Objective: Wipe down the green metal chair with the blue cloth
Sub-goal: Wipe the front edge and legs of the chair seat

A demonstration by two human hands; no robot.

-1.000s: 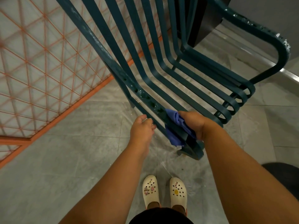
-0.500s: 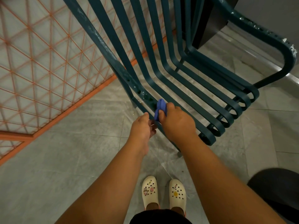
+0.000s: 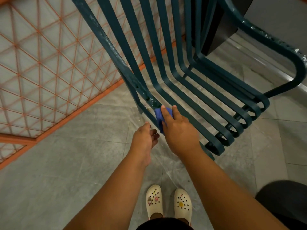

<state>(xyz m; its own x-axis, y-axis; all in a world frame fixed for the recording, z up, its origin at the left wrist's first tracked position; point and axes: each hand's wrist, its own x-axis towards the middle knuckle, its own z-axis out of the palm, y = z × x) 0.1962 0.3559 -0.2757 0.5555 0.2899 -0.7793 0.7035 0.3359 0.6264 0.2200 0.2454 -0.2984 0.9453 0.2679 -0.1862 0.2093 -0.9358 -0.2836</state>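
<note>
Right hand [image 3: 178,130] presses crumpled blue cloth [image 3: 159,116] onto slatted green metal chair [image 3: 186,83] (paint chipped); left hand [image 3: 145,138] relaxed, empty.

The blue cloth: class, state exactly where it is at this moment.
In the head view, the blue cloth sits under the right hand, pressed on the green chair's leftmost slat where back curves into seat; the left hand hovers nearby.
</note>
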